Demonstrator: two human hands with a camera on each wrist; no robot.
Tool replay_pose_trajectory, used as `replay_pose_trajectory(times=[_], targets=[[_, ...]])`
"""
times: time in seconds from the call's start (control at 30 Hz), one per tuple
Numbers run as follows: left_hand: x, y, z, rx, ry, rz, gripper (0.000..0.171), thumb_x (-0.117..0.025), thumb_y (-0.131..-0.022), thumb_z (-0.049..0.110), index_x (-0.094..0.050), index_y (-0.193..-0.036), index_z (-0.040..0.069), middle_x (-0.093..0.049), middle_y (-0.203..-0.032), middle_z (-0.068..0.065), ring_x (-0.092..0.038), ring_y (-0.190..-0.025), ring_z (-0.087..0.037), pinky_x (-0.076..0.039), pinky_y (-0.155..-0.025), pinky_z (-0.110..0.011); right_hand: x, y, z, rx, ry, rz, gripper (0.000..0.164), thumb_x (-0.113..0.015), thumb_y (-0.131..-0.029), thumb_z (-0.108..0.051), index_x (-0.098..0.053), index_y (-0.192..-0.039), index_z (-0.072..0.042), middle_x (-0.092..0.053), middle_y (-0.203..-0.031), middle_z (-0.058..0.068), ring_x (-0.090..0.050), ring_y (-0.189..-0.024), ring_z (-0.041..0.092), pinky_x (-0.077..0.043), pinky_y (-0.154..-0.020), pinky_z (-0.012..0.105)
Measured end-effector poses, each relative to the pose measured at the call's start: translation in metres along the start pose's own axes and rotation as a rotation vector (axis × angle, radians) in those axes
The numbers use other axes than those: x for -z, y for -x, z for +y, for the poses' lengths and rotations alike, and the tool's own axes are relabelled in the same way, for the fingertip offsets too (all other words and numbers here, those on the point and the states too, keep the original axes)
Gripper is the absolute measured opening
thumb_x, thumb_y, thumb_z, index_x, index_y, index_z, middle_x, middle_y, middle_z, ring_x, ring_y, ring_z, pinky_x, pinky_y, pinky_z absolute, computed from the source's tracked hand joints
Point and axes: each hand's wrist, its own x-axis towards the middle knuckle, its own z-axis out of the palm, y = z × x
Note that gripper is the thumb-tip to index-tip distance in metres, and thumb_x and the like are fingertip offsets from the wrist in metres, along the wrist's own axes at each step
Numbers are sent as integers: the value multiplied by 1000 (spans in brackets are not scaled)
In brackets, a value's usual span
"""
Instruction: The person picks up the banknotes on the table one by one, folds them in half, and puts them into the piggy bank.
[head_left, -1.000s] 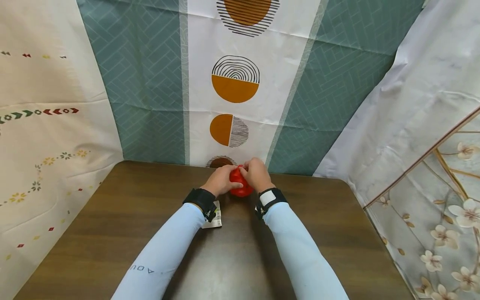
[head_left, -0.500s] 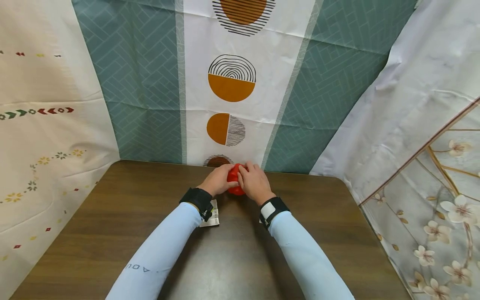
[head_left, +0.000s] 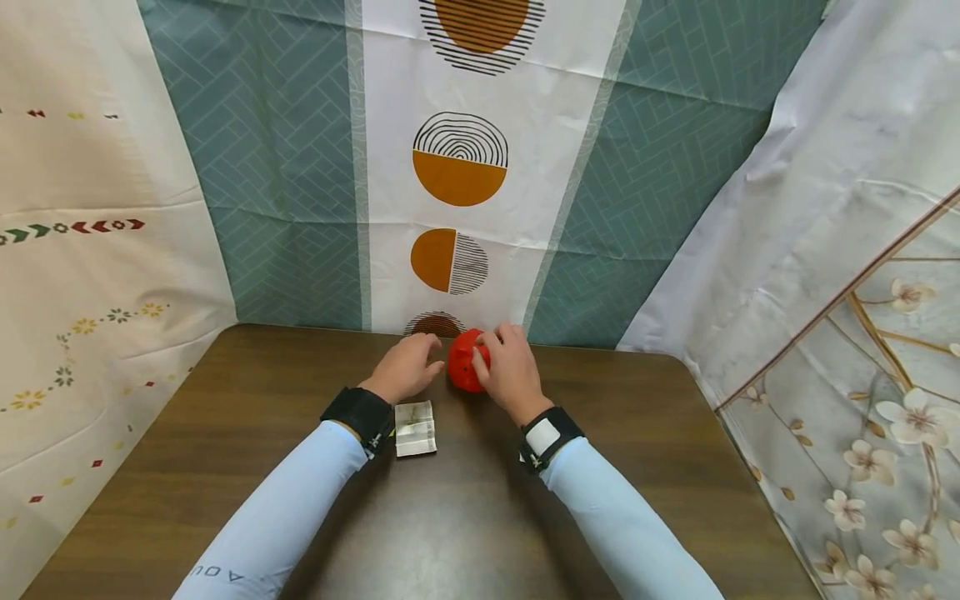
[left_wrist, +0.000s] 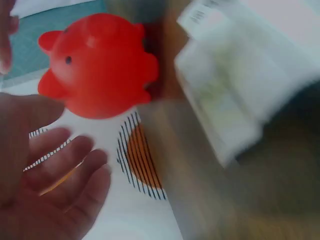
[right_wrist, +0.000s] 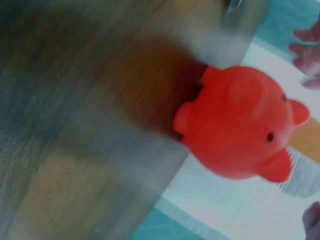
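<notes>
A red piggy bank (head_left: 465, 360) with dark eyes and small ears stands on the table near its back edge. My left hand (head_left: 407, 367) hovers just left of it, apart from it, fingers loosely bent around nothing. The left wrist view shows that hand (left_wrist: 60, 165) below the pig (left_wrist: 100, 67). On the right, my hand (head_left: 512, 371) overlaps the pig's side in the head view. In the right wrist view, only a fingertip shows at the lower right, apart from the pig (right_wrist: 240, 125). A folded, printed slip of paper (head_left: 415, 429) lies beside my left wrist.
The brown wooden table (head_left: 465, 533) ends just behind the pig. A patterned cloth (head_left: 300, 167) hangs along that back edge. Floral cloth (head_left: 862, 483) hangs at the right, and a cream cloth (head_left: 105, 292) at the left.
My left hand has come off the piggy bank and moved left, uncovering more of the paper slip. The right hand has loosened from the pig and stays beside it. The pig stands where it was.
</notes>
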Motion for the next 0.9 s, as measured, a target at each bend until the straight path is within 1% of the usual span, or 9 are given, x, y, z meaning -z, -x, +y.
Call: replay_pose_trajectory(times=[0.07, 0.1, 0.2, 0.27, 0.33, 0.5, 0.57, 0.77, 0.9], targets=[[2, 8, -6, -20, -35, -38, 28, -70, -95, 17, -68, -116, -1, -71, -106, -14, -67, -96, -29, -58, -87, -44, 2, 5, -7, 72, -48, -34, 9, -70, -94, -20, -69, -93, -11, -63, -85, 4, -58, -81, 21, -55, -73, 34], [1, 13, -10, -23, -46, -64, 23, -71, -95, 17, -70, -111, 0, -71, -99, -12, -66, -89, -26, -58, -82, -42, 2, 8, -11, 97, -84, -85, 8, -71, -94, -20, -70, -91, -13, -65, -82, 1, -58, -77, 18, -55, -71, 31], [-4, 26, -20, -18, -67, -138, 16, -72, -94, 17, -71, -99, 2, -70, -87, -8, -64, -78, -21, -56, -73, -38, -1, 18, -24, 115, -209, -312, 7, -69, -94, -19, -73, -88, -16, -64, -72, -6, -56, -67, 8, -53, -65, 22], [-8, 33, -25, 13, -70, -185, 16, -73, -94, 20, -71, -94, 4, -68, -83, -6, -62, -75, -20, -54, -69, -37, -6, 24, -32, 97, -265, -452, 11, -67, -95, -19, -74, -87, -16, -60, -66, -8, -52, -63, 6, -49, -60, 18], [-12, 40, -29, 33, -87, -211, 20, -73, -93, 24, -71, -93, 4, -68, -84, -7, -63, -77, -22, -54, -69, -39, -13, 30, -38, 90, -257, -532, 15, -65, -95, -18, -74, -85, -16, -57, -64, -9, -51, -61, 6, -46, -58, 17], [-20, 48, -29, 52, -141, -218, 32, -79, -89, 33, -74, -104, 5, -70, -97, -9, -66, -94, -29, -52, -79, -49, -30, 40, -48, 126, -126, -555, 20, -63, -98, -26, -73, -81, -19, -59, -69, -10, -55, -68, 6, -46, -60, 19], [-24, 49, -29, 60, -154, -217, 34, -81, -87, 34, -75, -107, 7, -70, -100, -8, -66, -97, -29, -48, -80, -49, -34, 43, -51, 100, -112, -566, 23, -63, -99, -32, -73, -82, -20, -60, -71, -10, -56, -69, 6, -47, -60, 20], [-32, 50, -28, 82, -135, -200, 25, -86, -83, 30, -74, -96, 12, -66, -92, -2, -62, -87, -22, -38, -76, -41, -42, 48, -59, -11, -124, -613, 32, -66, -97, -41, -67, -72, -21, -53, -62, -10, -49, -62, 6, -39, -53, 21], [-34, 52, -29, 88, -117, -180, 23, -87, -82, 29, -70, -88, 15, -61, -85, 0, -59, -81, -19, -35, -74, -40, -44, 49, -62, -63, -174, -621, 32, -70, -94, -38, -64, -68, -21, -50, -59, -10, -47, -59, 7, -37, -51, 20]])
